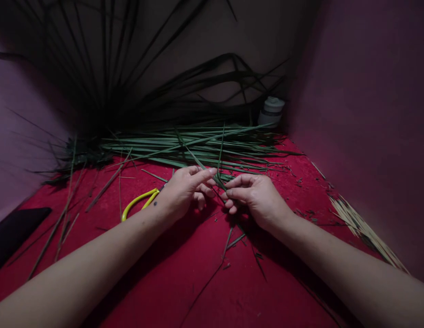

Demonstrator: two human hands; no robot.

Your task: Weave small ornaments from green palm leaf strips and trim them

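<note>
Just above the red surface, my right hand (260,196) pinches narrow green leaf strips (220,180) between thumb and fingers. The strips cross and fold there, with one end pointing up and another slanting up to the left. On their other side is my left hand (188,189), its fingers bent and its thumb and forefinger closed on the strips at the fold. Yellow-handled scissors (138,200) lie beside my left wrist, which partly hides them. Directly behind both hands lies a pile of long green leaf strips (198,146).
A large dark palm frond (109,91) leans against the back wall. A white jar (271,111) stands at the back right. Pale thin sticks (365,230) lie along the right wall. A dark flat object (18,232) is at left. Leaf scraps litter the red surface (205,278).
</note>
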